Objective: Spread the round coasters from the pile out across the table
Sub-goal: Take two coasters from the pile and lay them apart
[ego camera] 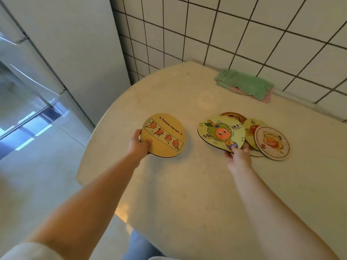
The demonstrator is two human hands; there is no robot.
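Left hand [139, 144] pinches the yellow coaster [163, 135] low over the table [187, 184] near its left edge, right hand [237, 155] grips the green coaster [221, 133] atop the pile [262, 139] (lay each flat, well apart, no overlap).

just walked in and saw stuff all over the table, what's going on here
A person is spreading round coasters across a pale table. The left hand grips a yellow coaster with a strip of small orange figures, held apart from the pile. The right hand pinches the near edge of a green cartoon coaster on top of the overlapping pile. A folded green cloth lies by the tiled wall.
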